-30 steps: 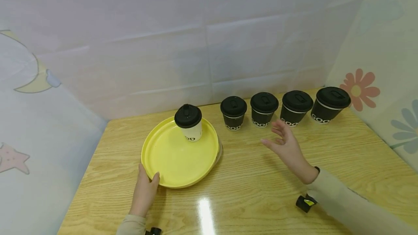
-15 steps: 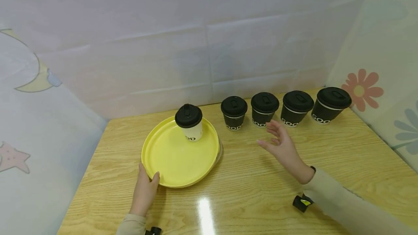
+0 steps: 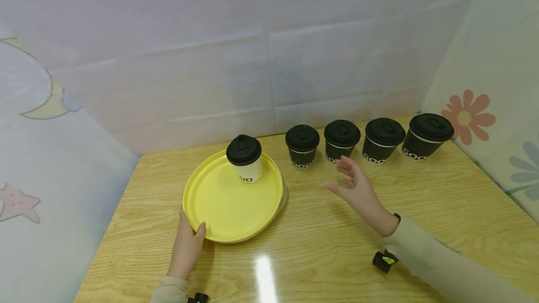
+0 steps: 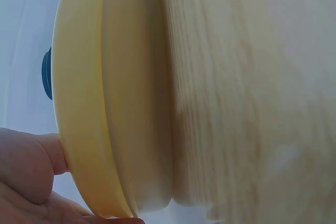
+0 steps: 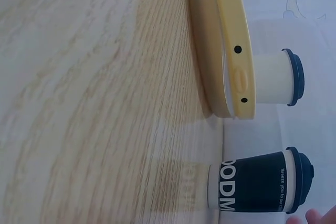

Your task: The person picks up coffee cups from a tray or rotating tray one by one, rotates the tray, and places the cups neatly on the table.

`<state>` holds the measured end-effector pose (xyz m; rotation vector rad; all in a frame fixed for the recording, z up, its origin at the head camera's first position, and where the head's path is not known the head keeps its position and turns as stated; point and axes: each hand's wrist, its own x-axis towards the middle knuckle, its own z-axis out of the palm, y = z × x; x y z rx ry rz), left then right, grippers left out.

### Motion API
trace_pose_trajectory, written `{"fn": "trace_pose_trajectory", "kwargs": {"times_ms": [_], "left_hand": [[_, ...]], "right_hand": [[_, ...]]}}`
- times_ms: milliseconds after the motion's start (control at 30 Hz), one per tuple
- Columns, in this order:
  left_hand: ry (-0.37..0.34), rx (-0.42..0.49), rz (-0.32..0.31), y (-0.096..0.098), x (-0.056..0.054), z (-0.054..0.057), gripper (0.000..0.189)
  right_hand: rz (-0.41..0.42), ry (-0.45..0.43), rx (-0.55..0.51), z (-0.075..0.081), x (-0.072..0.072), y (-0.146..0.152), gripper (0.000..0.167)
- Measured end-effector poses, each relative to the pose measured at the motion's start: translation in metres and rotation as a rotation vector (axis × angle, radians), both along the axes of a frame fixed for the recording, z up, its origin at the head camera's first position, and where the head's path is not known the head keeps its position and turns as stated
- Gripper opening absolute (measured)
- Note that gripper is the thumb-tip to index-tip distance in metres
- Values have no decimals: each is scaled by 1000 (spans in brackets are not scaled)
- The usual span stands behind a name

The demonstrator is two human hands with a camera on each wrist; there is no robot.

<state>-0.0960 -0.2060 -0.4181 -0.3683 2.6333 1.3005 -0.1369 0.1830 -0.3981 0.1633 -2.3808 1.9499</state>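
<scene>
A round yellow tray (image 3: pixel 227 209) lies at the left of the table, and a white paper cup (image 3: pixel 248 170) with a black lid stands upright on its far part. My left hand (image 3: pixel 186 247) holds the tray's near-left rim. Seen from the left wrist, the thumb (image 4: pixel 52 153) touches the rim and the fingers reach round its edge. My right hand (image 3: pixel 360 195) hovers over the table with fingers apart and loosely bent, nothing in them. It is nearest to a row of black lidded cups, overlapping the lower part of the second black cup (image 3: pixel 340 139).
Further black cups stand along the back: one cup (image 3: pixel 302 146) nearest the tray, another cup (image 3: pixel 382 139) right of the second, and the last cup (image 3: pixel 425 136) near the flowered right wall. A pale wall covering (image 3: pixel 269 59) rises behind the wooden table (image 3: pixel 320 256).
My right hand has drifted left, from in front of the third black cup towards the second and first. The left hand, tray and cups have stayed in place.
</scene>
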Motion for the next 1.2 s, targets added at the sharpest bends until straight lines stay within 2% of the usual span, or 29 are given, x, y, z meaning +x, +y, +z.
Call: {"fn": "trace_pose_trajectory", "kwargs": {"times_ms": [767,1200], "left_hand": [[-5,38,-2,0,-1,-1,79],[-10,18,-5,-1,-1,-1,78]], "right_hand": [[76,34,-34,-3,-6,-17,72],[107,43,-16,-4,-10,-24,74]]}}
